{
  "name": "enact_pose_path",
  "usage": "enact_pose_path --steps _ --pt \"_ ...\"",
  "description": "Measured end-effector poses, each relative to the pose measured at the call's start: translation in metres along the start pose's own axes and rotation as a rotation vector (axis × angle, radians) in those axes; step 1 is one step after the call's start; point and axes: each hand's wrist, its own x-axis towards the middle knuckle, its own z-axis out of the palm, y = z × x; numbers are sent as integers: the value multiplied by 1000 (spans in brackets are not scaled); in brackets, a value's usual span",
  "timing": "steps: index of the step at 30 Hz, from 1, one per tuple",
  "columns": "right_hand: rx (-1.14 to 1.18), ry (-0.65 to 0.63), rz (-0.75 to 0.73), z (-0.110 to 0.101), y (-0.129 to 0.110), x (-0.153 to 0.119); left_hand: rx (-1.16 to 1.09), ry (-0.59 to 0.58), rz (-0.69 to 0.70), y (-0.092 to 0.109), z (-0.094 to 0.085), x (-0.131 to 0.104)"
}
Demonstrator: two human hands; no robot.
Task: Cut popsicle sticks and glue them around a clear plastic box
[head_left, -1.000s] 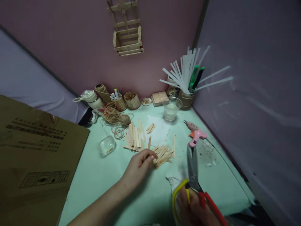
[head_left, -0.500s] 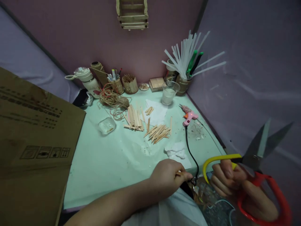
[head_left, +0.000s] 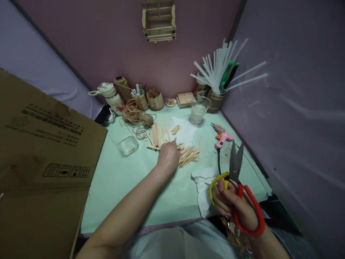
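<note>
- Looks like a small handicraft nook, pink wall (head_left: 115, 43) and lilac sheeting (head_left: 299, 90) closing in the bench (head_left: 113, 180)
- Pink glue gun (head_left: 223, 136), big scissors (head_left: 235, 175)
- Loose wooden sticks (head_left: 188, 156), tangled twine (head_left: 134, 117)
- Marker cup (head_left: 142, 103), pot (head_left: 215, 102) of white strips (head_left: 219, 64)
- Slatted wooden basket (head_left: 159, 34) up on wall
- Large cardboard box (head_left: 54, 198) alongside

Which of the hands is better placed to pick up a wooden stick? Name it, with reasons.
Probably the left hand: it is at the wooden sticks, while the right hand holds the scissors.
</note>
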Motion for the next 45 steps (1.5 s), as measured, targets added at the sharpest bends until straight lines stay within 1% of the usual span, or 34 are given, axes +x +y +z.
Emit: enact_pose_path --steps 4,6,8,10,12,14,17,19,22,24,26,31,34,37,40,42,45 --pt "12 24 47 -9 7 3 67 -41 -45 0 7 25" --pt "25 24 52 -12 8 3 77 -51 -57 -1 9 31" --pt "43 16 59 -15 8 4 88 -57 -74 -1 8 32" --pt "63 8 57 -19 9 5 93 -59 -87 -1 5 29" --pt "78 -2 50 -22 10 7 90 -45 -67 1 0 23" --pt "87 -5 49 -24 11 8 70 -29 18 2 -3 16" --pt "98 -10 68 -25 11 10 -12 -54 187 2 -3 5" --pt "100 -9 83 -26 12 11 -95 -57 233 2 2 0" --pt "79 6 85 -27 14 12 -208 -25 232 2 12 -7" --pt "68 15 84 -28 15 12 -226 -44 226 4 18 -11" --pt "66 20 91 -29 15 12 -187 -81 202 8 20 -14" --pt "48 11 102 -27 16 11 -2 -180 111 22 13 -18" --pt "62 5 103 -28 18 11 86 -234 81 25 8 -19" --pt "70 5 102 -29 21 11 140 -258 88 27 7 -18" --pt "77 13 124 -27 24 11 179 -292 135 30 6 -15" --pt "80 13 137 -24 24 10 175 -325 152 34 6 -13" --pt "82 -4 140 -20 23 10 136 -370 139 40 5 -11"
